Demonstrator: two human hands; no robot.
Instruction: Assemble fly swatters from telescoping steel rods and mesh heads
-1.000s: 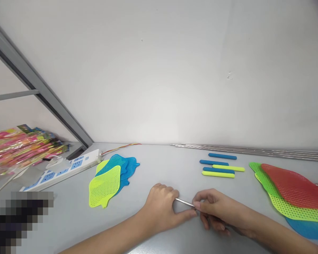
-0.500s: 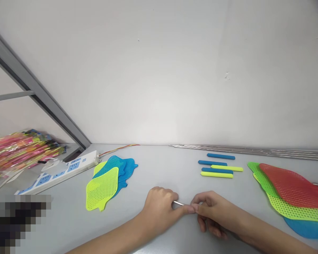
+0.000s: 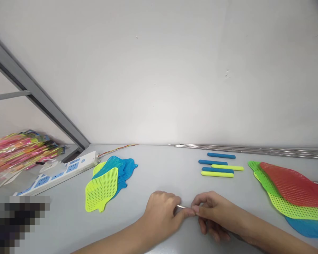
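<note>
My left hand is closed around a thin metal rod, and a short silver stretch of it shows above the thumb. My right hand pinches the rod's other end between thumb and forefinger, its remaining fingers loosely curled. The thumb tips of both hands meet there, so the rod's end is hidden. Beyond the right hand lie several blue and yellow handle sleeves, among them a yellow sleeve and a blue sleeve. Left of my left hand, yellow and blue perforated fly swatter heads lie overlapped.
More swatter heads, with a red one on top, are piled at the right. Long metal rods run along the wall's foot. A white power strip and colourful plastic-wrapped packages are at the left, beside a grey metal frame.
My left hand has shifted slightly right and down, and less of the rod shows between the hands. My right hand keeps its pinch. The things on the table stay put.
</note>
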